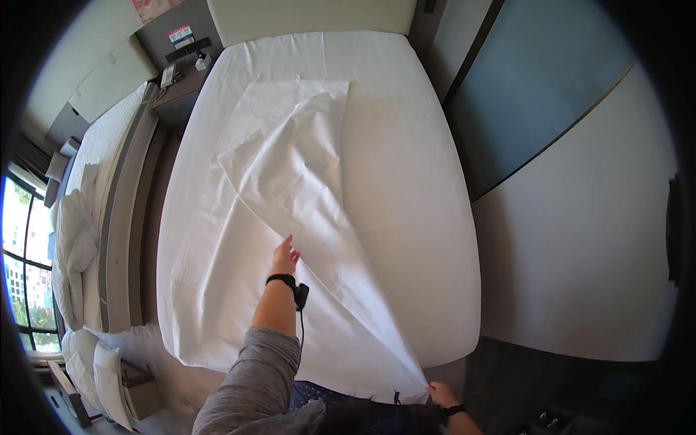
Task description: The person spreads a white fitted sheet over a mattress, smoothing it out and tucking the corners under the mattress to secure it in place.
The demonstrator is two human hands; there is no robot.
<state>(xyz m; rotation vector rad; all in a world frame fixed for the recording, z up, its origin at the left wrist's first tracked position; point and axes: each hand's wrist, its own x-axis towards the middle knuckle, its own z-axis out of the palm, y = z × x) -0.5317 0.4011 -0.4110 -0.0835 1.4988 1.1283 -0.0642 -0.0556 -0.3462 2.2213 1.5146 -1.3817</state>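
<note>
A white duvet cover or similar cloth (304,179) lies partly folded and wrinkled over a bed with a white fitted sheet (408,190). My left hand (286,255), a black strap with a small device on its wrist, is over the middle of the cloth beside a long folded edge; its fingers are partly spread, and whether they touch the cloth is hard to tell. At the foot of the bed, on the right, my right hand (443,394) pinches a corner of the cloth. The cloth's near edge hangs against my body, with a small dark tie on it.
To the left stands another bed with a bare mattress (117,136) and a bunched white duvet (76,255). Between the headboards is a nightstand (182,84) with a telephone (168,75). White pillows (107,370) lie at lower left. A wall and glass panel (538,81) border the right side.
</note>
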